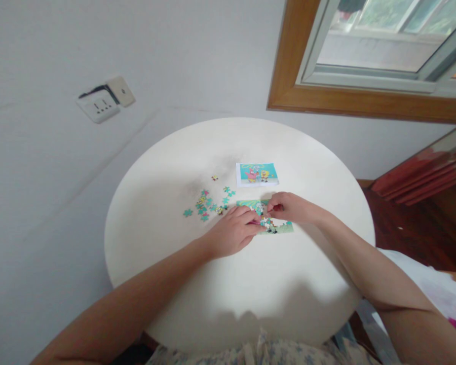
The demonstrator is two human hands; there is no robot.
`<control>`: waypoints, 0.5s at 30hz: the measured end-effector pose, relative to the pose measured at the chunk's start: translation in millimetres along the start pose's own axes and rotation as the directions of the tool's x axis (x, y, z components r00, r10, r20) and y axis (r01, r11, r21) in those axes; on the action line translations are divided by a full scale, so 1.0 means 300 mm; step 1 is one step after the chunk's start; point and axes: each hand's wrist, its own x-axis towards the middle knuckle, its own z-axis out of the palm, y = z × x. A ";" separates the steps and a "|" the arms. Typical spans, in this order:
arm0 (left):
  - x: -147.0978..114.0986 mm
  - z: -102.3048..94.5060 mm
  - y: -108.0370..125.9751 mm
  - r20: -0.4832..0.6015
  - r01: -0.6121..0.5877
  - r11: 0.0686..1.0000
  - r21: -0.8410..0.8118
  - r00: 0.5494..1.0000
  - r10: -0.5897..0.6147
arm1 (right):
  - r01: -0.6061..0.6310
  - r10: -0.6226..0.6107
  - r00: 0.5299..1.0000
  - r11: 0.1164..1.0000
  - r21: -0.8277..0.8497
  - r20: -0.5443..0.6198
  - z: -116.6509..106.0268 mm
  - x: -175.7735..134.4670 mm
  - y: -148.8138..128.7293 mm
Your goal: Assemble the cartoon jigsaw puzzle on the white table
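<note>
One wall (pixel 197 61): pale, behind the tbl, w/ a window upper R.
Rnd table (pixel 228 284): white top, grey smudges (dusty-looking) nr the loose pcs.
Window frame (pixel 281 76): brown wood surround, lighter sliding panes inside.
Curtain (pixel 433 175): red, hanging at far R nr dark wood floor (pixel 395 218).
L hand (pixel 233 230): palm down, reaching over L part of puzzle; fingers bent, close tog., can't tell if they grip a pc.
R hand (pixel 287 207): at puzzle's upper R; thumb + index drawn in narrow, can't tell if a pc is betw. them.
Jigsaw puzzle (pixel 285 229): flat mid-tbl, under/betw. both hands, part-built; teal top edge, greenish bottom edge, white gap R of middle.
SpongeBob + Patrick picture sheet (pixel 258 175): flat, just beyond puzzle, wall side, not touched by either hand.
Loose jigsaw pcs (pixel 202 202): scattered L of puzzle, mostly teal, some yellow + pink.
Lone pc (pixel 215 178): yellowish, apart from the rest, L of sheet.
</note>
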 end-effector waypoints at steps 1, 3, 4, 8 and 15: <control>0.000 0.000 0.000 0.000 0.001 1.000 -0.001 1.000 -0.001 | 0.001 0.000 1.000 1.000 0.007 -0.008 0.001 0.000 -0.002; 0.001 0.000 -0.001 -0.004 0.001 1.000 -0.003 1.000 -0.001 | -0.003 0.003 1.000 1.000 0.014 -0.016 0.003 0.000 -0.007; 0.002 0.000 -0.002 -0.006 0.001 1.000 -0.003 1.000 -0.001 | -0.005 0.005 1.000 1.000 0.015 -0.016 0.005 0.001 -0.009; 0.003 -0.001 -0.002 -0.007 0.005 1.000 0.001 1.000 -0.005 | 0.006 -0.006 1.000 1.000 0.013 -0.019 0.011 0.003 -0.007; 0.003 0.002 -0.003 0.006 0.007 1.000 0.000 1.000 -0.007 | -0.005 0.005 1.000 1.000 0.000 -0.025 0.012 0.002 -0.014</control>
